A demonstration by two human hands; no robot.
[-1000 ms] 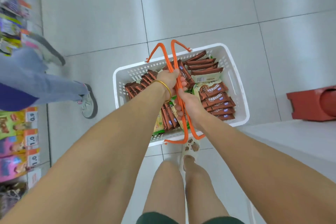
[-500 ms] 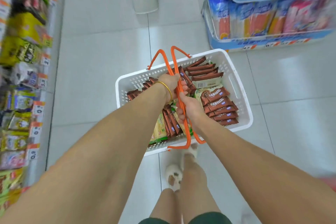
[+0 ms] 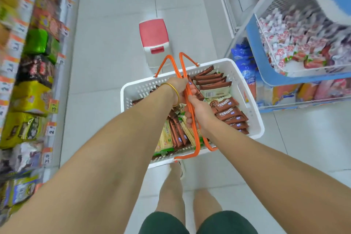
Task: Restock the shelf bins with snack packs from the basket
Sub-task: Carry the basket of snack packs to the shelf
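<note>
**Item 1, basket**: white and perforated, carried above the aisle floor between two displays. I judge it is in transit to a restocking spot, with nothing unloaded yet.

**Item 2, orange handles**: both are swung together over the middle, probably so the load hangs level.

**Item 3, left hand**: bangle at the wrist, fingers clenched round the handles, farther from the body.

**Item 4, right hand**: fingers wrapped on the same handles, just behind the left.

**Item 5, snack packs**: brown bars in rows with cream packs beside them, all inside the basket.

**Item 6, shelf bin**: wire, on my right, holding red-and-white packs. It is blurred and I cannot read the labels.

**Item 7, left shelving**: smeared by motion, with only some price tags partly legible.

**Hidden:** the basket's middle lies under both hands, and part of its near wall is behind the forearms.
</note>
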